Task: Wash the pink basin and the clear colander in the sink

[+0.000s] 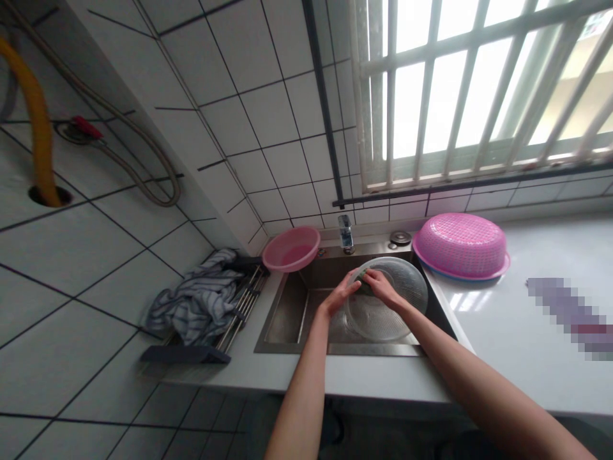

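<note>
A large translucent plastic basin [383,322] with fine ribbed lines is tilted inside the steel sink [282,322]. My left hand [341,295] grips its rim on the left side, fingers closed around the edge. Inside the basin near that same rim, my right hand [380,285] is closed on a small green scouring pad [364,276], mostly covered by the fingers. The two hands are close together. Behind the basin, a chrome faucet [345,231] stands at the sink's back edge.
A pink basin [291,249] sits at the sink's back left corner. An upturned pink colander [462,246] rests on the right counter [483,345], with a blurred-out object farther right. A striped cloth [198,300] lies over a metal rack [242,306] at left. Barred window [445,96] behind.
</note>
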{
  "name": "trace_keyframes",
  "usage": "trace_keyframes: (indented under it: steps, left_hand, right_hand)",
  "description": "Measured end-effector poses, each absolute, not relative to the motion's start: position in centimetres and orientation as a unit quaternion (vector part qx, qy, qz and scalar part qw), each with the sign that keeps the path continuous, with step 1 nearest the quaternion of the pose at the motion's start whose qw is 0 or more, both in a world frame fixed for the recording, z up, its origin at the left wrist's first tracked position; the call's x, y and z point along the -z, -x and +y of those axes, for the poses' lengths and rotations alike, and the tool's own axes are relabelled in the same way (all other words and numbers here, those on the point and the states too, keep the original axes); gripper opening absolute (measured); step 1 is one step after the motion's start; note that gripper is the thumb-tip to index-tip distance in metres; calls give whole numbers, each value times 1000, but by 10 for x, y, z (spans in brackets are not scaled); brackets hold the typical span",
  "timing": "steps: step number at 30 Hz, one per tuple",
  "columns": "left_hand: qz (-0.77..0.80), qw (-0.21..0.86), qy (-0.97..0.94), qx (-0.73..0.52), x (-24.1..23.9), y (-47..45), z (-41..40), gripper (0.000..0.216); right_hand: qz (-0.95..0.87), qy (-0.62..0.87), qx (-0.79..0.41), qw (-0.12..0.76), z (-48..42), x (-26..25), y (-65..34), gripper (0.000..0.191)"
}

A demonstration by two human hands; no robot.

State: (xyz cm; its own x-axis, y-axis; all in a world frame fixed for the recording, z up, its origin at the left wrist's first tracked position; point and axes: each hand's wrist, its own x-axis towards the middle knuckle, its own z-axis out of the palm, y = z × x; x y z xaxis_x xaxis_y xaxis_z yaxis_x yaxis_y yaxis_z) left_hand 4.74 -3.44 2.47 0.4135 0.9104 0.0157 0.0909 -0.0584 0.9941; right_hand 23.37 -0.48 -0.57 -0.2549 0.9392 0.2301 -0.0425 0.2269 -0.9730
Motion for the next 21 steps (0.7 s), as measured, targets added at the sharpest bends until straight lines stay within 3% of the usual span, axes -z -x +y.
trace_keyframes:
  steps: [5,13,21]
  left_hand:
    - [401,551,-625,-382,-25,-48,-31,75]
    - [386,592,-608,-362,-27,-51,-35,75]
    - [381,553,-655,-348,-28,-49,-34,79]
  right_hand:
    - [-668,313,-525,424,-14,9,-218,35]
    - [-540,519,-385,540,12,12,-250,36]
    - [-667,384,-480,421,-5,25,-224,26]
